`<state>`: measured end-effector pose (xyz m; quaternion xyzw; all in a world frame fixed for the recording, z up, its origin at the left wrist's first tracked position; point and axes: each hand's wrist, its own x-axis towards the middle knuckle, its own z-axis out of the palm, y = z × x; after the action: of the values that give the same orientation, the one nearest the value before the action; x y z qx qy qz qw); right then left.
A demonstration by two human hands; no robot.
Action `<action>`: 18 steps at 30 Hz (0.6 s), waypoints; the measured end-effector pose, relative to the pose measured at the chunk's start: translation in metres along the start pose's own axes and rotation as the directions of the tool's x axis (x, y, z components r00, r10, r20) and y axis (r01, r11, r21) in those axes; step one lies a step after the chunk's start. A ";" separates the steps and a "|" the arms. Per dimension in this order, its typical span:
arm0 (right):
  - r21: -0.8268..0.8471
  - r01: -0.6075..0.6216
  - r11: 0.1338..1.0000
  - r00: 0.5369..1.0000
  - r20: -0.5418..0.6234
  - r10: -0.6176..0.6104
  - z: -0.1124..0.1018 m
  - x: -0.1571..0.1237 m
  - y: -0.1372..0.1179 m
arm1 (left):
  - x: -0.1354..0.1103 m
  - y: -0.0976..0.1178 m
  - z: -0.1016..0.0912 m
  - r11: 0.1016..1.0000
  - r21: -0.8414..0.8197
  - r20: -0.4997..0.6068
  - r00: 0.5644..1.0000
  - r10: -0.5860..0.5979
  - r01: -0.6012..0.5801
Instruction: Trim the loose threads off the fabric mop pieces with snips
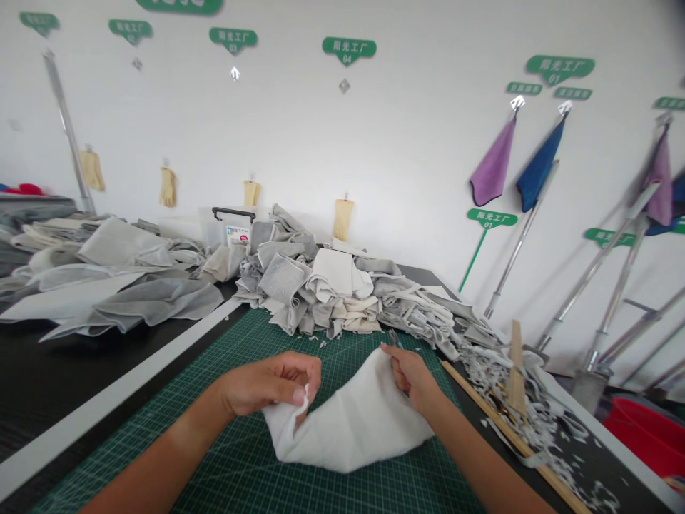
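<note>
Green cutting mat (235, 464) covers table. Heap of grey and cream cloth pieces (321, 285) sits at mat's far edge. White cloth (353, 421) lies on mat centre, arched between hands. Wooden ruler (495, 421) runs along mat's right edge. Left hand (270, 382) pinches cloth's left corner; right hand (409, 375) grips top right edge.

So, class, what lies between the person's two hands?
In the head view, a white cloth stretches between the left hand and right hand, gripped by both, sagging onto the green cutting mat.
</note>
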<state>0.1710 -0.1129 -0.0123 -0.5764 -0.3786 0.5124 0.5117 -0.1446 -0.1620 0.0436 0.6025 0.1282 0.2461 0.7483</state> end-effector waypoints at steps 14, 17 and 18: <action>0.124 -0.029 0.992 0.998 0.066 0.021 -0.002 0.006 0.001 | 0.001 -0.001 -0.001 0.996 0.092 -0.012 1.000 -0.020 0.021; 0.148 -0.023 0.989 0.996 0.083 0.011 -0.005 0.007 -0.002 | 0.000 -0.001 -0.001 0.993 0.110 -0.030 0.999 -0.031 0.034; 0.156 -0.028 0.987 0.995 0.095 0.013 -0.006 0.007 -0.004 | 0.000 -0.001 -0.001 0.993 0.112 -0.037 0.999 -0.034 0.038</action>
<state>0.1783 -0.1068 -0.0103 -0.5135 -0.3543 0.5724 0.5321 -0.1446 -0.1609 0.0422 0.6368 0.1658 0.2353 0.7153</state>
